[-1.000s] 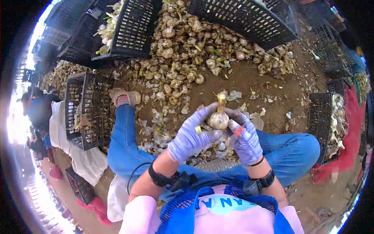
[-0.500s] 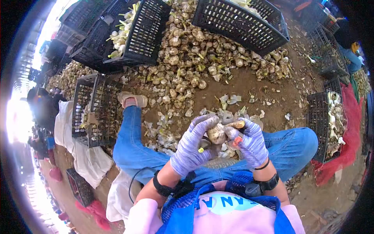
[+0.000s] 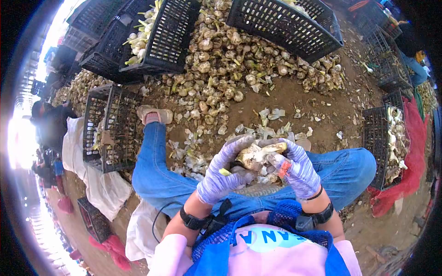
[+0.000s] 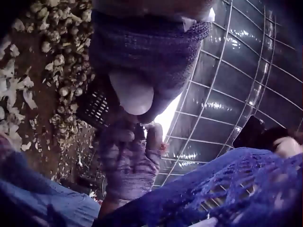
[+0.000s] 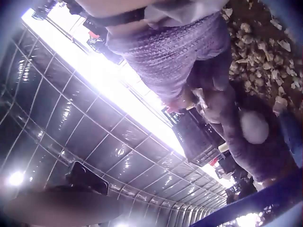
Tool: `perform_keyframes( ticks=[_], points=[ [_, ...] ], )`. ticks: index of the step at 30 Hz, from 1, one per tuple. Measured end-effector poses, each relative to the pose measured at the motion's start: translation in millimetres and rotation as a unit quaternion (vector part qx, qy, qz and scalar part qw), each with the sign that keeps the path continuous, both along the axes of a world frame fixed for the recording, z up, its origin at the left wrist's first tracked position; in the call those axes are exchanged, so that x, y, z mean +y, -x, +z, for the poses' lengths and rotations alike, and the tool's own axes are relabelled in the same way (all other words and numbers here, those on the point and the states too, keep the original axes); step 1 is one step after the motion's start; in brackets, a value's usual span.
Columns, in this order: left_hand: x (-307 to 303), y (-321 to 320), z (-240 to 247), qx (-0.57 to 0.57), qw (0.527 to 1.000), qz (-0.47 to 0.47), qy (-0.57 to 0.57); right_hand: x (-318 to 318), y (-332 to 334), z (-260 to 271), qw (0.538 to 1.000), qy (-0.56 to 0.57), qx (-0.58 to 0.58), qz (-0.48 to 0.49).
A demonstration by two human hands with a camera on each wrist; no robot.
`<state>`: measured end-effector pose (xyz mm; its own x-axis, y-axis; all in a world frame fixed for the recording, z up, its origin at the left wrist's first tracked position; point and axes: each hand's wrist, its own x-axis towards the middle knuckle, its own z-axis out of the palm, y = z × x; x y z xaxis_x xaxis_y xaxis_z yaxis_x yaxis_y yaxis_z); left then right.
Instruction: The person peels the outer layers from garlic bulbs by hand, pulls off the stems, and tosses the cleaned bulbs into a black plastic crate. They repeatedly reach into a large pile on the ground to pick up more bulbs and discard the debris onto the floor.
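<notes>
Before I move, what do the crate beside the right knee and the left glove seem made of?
Crate: probably moulded plastic, black and fairly matte, judging by its regular slotted walls.
Left glove: apparently knitted yarn, pale and matte, with fine ribbing; darker tips may be dirt or coating.

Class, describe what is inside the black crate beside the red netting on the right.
The crate holds pale garlic bulbs; whatever lies beneath the top ones is covered and cannot be seen.

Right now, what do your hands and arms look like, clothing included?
Striped white-and-purple knit gloves cover the left hand and right hand, with greyish staining on the fingers. An orange-red patch marks the right thumb. Black wrist straps carry dark devices, and the pale pink sleeves stop well above them.
</notes>
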<state>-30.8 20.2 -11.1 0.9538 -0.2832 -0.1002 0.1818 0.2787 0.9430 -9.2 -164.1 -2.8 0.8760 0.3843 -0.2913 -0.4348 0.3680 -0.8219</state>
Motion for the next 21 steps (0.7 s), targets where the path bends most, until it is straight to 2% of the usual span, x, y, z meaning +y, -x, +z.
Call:
perform_keyframes(
  ticks=[1, 3, 6, 8, 9, 12, 13, 14, 15, 17, 18, 19, 21],
  points=[
    [1.6, 0.3, -2.7, -0.085, 0.992, 0.002, -0.088, 1.9, 3.7, -8.1, 0.999, 0.019, 0.001, -0.033],
    [1.4, -0.2, -4.8, -0.119, 0.987, -0.002, -0.109, 2.3, 5.5, -12.7, 0.997, 0.037, 0.002, -0.066],
    [1.2, 0.0, -1.2, -0.059, 0.995, -0.010, -0.080, -5.2, 3.6, -13.9, 0.999, 0.035, -0.014, -0.018],
    [-0.1, 0.1, 7.4, 0.080, 0.996, -0.003, 0.048, -10.0, 2.1, -15.3, 0.999, 0.009, 0.038, 0.021],
    [0.5, 0.1, 4.9, 0.080, 0.996, -0.003, 0.049, -10.0, 0.2, -12.0, 0.999, 0.009, 0.038, 0.021],
    [3.7, 0.6, -5.3, 0.030, 0.999, 0.003, -0.016, -3.2, -2.2, 2.6, 0.998, -0.034, 0.052, 0.028],
    [3.7, -0.7, -6.5, -0.074, 0.992, 0.009, -0.106, 0.6, -0.9, 4.5, 0.999, -0.018, 0.035, 0.016],
    [3.3, -1.6, -6.9, -0.178, 0.965, 0.015, -0.194, 2.0, 0.2, 5.4, 1.000, -0.003, 0.017, 0.004],
    [2.6, -1.6, -6.3, -0.178, 0.965, 0.013, -0.194, 1.5, 0.8, 4.9, 1.000, -0.003, 0.016, 0.002],
    [-0.1, -0.3, -1.6, -0.146, 0.981, 0.018, -0.128, 0.3, 1.1, 2.1, 0.998, 0.018, 0.061, -0.013],
    [-2.9, 1.5, 9.3, 0.028, 0.999, 0.013, 0.011, -2.2, -0.3, -1.1, 0.997, 0.004, 0.073, 0.019],
    [-2.1, 0.5, 10.5, 0.028, 0.999, 0.014, 0.009, -2.1, -0.6, -6.7, 0.997, 0.002, 0.073, 0.020],
    [-1.4, -3.9, 11.2, 0.209, 0.972, 0.017, 0.109, -1.5, -0.3, -16.5, 0.999, -0.012, 0.031, 0.033]
  ],
)
